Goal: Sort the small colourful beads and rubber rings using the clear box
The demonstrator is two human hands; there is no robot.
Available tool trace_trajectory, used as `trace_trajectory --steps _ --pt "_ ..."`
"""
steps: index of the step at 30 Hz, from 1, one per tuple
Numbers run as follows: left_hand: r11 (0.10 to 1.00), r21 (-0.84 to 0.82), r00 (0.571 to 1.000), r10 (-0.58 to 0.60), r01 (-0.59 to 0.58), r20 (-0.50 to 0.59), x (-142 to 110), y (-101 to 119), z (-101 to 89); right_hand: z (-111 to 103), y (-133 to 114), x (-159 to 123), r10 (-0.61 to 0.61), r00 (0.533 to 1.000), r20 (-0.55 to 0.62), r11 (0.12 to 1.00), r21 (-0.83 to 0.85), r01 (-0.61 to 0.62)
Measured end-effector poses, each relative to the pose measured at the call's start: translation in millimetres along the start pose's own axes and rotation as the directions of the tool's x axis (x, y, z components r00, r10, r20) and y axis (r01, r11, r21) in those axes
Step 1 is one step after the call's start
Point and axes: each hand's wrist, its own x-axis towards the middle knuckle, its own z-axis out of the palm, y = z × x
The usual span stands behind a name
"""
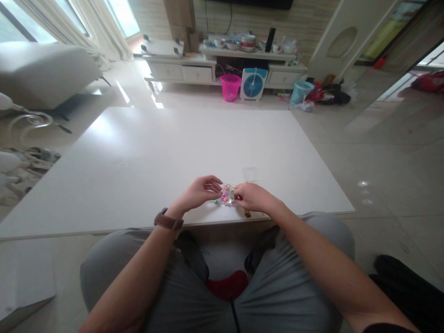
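A small clear compartment box of colourful beads lies on the white table near its front edge, between my hands. My left hand is at the box's left side, fingers loosely curved and apart, the thumb close to the box's edge. My right hand reaches over the right side of the box with its fingers closed in a pinch; what is in them, if anything, is hidden. A small green item lies by the box's left edge. Below my right hand is a small dark and yellow figure.
A clear, flat plastic piece lies beyond my right hand on the white table. Past the table stand a pink basket, a blue and white fan and a light blue basket by a low cabinet.
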Motion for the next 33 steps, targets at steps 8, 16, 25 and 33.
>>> trace_trajectory --steps 8,16,25,33 --pt "1.0 0.004 1.0 0.012 -0.012 0.01 -1 -1 0.9 2 -2 0 0.009 1.0 0.012 1.0 -0.014 -0.009" --pt "0.997 -0.073 0.997 0.031 -0.026 0.066 -1 1 10.3 1 -8 2 -0.086 0.948 -0.308 0.929 0.318 0.188" --pt "0.991 -0.131 0.996 0.014 -0.002 0.09 -2 2 17.8 5 -9 5 -0.052 0.953 -0.298 0.9 0.401 0.174" --pt "0.998 -0.061 1.0 0.009 -0.008 0.014 0 -1 13.2 4 7 3 -0.037 0.983 -0.182 0.969 0.235 0.08"
